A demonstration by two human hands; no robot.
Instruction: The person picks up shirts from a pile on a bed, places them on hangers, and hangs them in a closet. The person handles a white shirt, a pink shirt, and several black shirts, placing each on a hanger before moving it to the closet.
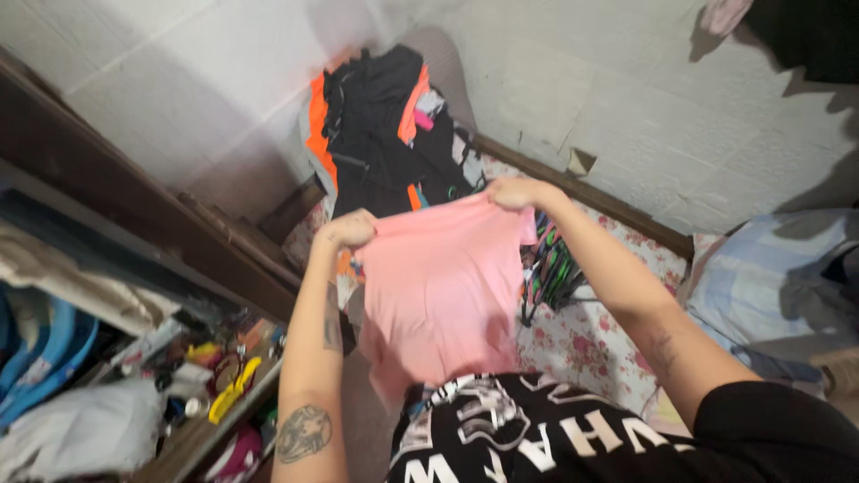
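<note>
Left hand [347, 229] and right hand [512, 192] clenched on top corners of pink shirt [438, 286], held up above floral bedsheet [582, 340].

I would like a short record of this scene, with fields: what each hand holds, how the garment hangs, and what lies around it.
left hand: grips one top corner of the pink garment
right hand: grips the other top corner
garment: held up and spread, hanging down in front of the person
behind it: pile of black and orange clothes against the white wall
below: floral bed cover
left side: wooden shelf with small mixed items
right side: light blue pillow
</note>
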